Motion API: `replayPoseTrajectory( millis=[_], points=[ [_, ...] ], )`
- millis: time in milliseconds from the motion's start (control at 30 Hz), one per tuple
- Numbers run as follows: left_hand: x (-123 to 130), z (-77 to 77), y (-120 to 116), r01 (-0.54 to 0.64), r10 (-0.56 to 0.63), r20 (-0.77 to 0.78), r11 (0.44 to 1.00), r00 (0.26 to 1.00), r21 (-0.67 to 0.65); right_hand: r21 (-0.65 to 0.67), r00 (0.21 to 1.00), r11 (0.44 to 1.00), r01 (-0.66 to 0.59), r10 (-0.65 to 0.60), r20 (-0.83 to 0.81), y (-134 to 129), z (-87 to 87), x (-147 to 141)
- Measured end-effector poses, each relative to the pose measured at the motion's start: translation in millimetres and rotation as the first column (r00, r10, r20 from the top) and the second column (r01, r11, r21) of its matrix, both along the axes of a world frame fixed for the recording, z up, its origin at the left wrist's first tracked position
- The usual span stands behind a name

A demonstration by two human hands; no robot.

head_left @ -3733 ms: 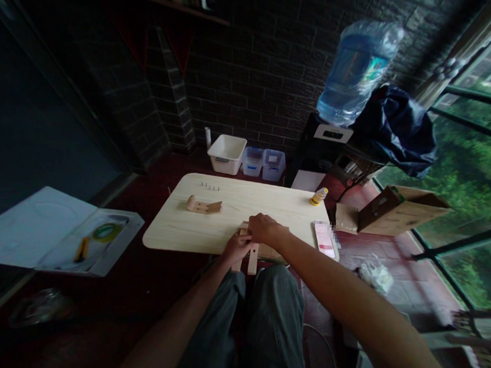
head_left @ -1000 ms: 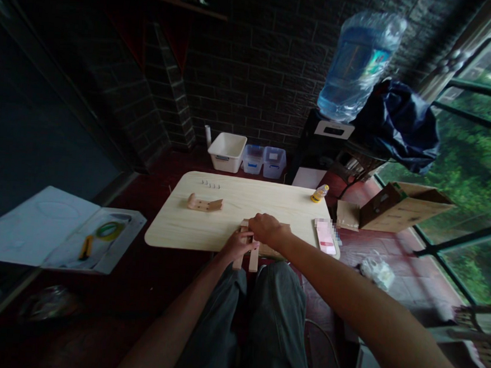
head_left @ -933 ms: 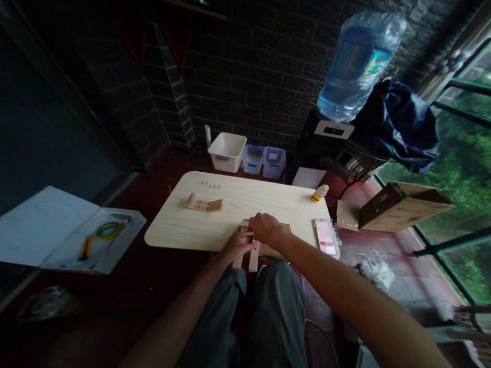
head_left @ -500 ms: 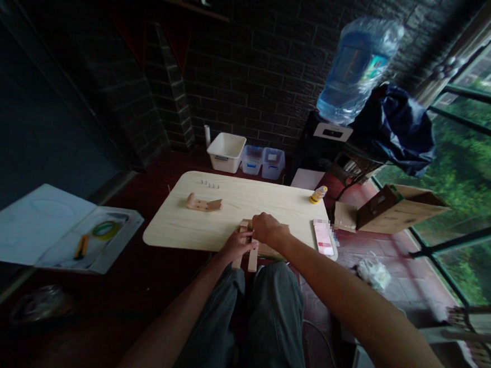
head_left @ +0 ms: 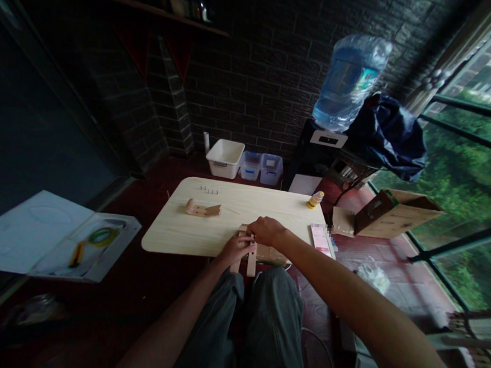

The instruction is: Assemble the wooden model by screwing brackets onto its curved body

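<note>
At the near edge of the table [head_left: 170, 232], my left hand [head_left: 236, 247] is closed around a wooden piece with two parallel bars [head_left: 251, 266], whose ends stick out over the edge toward my knees. Just above and right of it, my right hand [head_left: 267, 231] is curled into a fist against the top of the same piece. Whatever its fingers pinch is hidden. A curved wooden part with holes [head_left: 204, 209] lies apart to the left. Several small screws [head_left: 209, 191] are lined up near the far left edge.
A yellow-capped bottle [head_left: 315, 200] and a phone [head_left: 321, 238] are at the table's right. A brown board or cardboard [head_left: 272, 255] shows beside my right wrist. Plastic bins [head_left: 225, 159] stand behind the table. An open white case [head_left: 93, 246] is at the left.
The view has tilted up slightly, so the scene sits lower. My right fist has shifted and turned a little over the wooden piece, while my left hand keeps its hold.
</note>
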State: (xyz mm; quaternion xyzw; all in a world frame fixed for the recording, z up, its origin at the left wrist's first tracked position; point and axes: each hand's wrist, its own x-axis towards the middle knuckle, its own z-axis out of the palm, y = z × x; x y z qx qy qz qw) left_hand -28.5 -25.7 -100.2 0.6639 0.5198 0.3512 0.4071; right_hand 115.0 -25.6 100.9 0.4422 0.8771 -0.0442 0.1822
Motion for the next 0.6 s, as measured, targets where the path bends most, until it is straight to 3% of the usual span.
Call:
replayPoseTrajectory(
  millis=[267,600],
  points=[
    [-1,1.0,0,0.001,-0.001,0.009,0.999,1.000,-0.040,0.062,0.998,0.996,-0.066,0.066,0.014,-1,-9.1,4],
    [-1,-1.8,1,-0.008,0.008,-0.060,1.000,0.998,-0.011,0.035,1.000,0.999,0.028,-0.027,-0.011,0,-12.6,-2]
  ],
)
